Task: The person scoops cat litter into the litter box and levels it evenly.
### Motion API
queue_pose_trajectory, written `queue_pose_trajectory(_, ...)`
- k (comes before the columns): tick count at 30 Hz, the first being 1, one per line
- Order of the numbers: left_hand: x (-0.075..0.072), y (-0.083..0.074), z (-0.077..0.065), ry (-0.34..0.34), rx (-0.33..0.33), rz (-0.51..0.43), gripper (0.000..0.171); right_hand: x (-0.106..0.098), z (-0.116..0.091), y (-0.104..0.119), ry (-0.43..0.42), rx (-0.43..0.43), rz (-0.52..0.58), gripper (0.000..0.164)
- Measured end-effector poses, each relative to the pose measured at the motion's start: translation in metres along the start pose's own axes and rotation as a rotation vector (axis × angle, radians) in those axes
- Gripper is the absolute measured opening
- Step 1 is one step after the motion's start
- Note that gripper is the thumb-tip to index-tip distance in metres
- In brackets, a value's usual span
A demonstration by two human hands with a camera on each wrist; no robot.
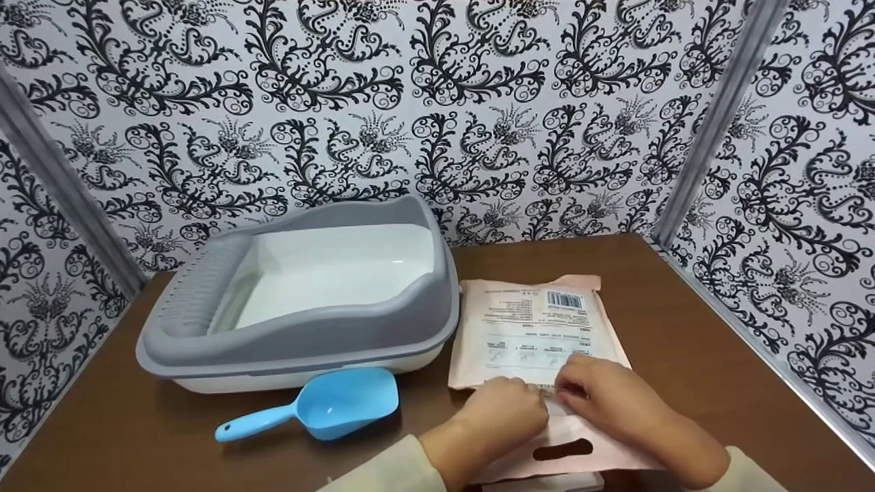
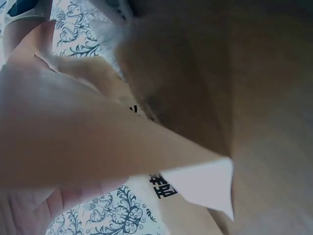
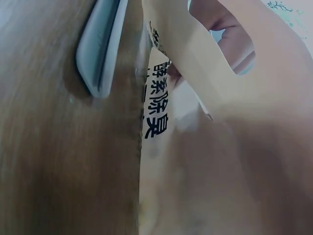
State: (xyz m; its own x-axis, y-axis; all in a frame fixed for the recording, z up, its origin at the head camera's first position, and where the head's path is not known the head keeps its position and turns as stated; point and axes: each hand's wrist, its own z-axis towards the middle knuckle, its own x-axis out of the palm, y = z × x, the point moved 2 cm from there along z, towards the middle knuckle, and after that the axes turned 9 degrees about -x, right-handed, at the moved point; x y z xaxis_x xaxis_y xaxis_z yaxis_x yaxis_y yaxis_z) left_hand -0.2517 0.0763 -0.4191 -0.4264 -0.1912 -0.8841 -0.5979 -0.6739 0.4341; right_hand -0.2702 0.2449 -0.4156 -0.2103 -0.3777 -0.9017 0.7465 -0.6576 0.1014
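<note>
A pale pink bag (image 1: 478,348) with a printed panel and barcode lies on the table, its handle end toward me. My left hand (image 1: 502,413) grips the bag below the panel with curled fingers. Close beside it, my right hand (image 1: 608,396) pinches the same part between thumb and fingers. Nearer me, a flap with an oval handle hole (image 1: 601,437) spreads out between the wrists. Torn-looking edges of the bag (image 2: 200,186) show in the left wrist view. In the right wrist view, fingers (image 3: 234,44) appear through the handle hole; their pinch is mostly hidden.
Left of the bag stands a litter box with a grey rim (image 1: 342,342) and white inside. A blue scoop (image 1: 348,406) lies before it, handle pointing left. A white flat object (image 1: 547,482) pokes out under the flap. Patterned walls (image 1: 342,102) enclose the brown table (image 1: 683,328).
</note>
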Motion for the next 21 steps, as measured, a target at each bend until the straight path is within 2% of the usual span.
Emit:
queue_pose_trajectory(4,0.005,-0.004,-0.002,-0.002,0.019,-0.034,0.018,0.0,0.0,0.002,-0.059,0.024,-0.049,0.022)
queue_pose_trajectory(10,0.006,-0.005,0.001,0.062,-0.01,-0.048,0.021,0.0,0.002,0.001,-0.109,0.066,-0.109,0.023)
queue_pose_trajectory(17,0.01,-0.002,0.001,0.007,-0.021,-0.043,0.016,-0.01,0.005,0.003,-0.21,0.035,-0.184,0.02)
queue_pose_trajectory(21,0.012,0.002,0.004,0.024,-0.039,-0.051,0.005,-0.018,0.01,0.004,-0.264,0.016,-0.196,0.016)
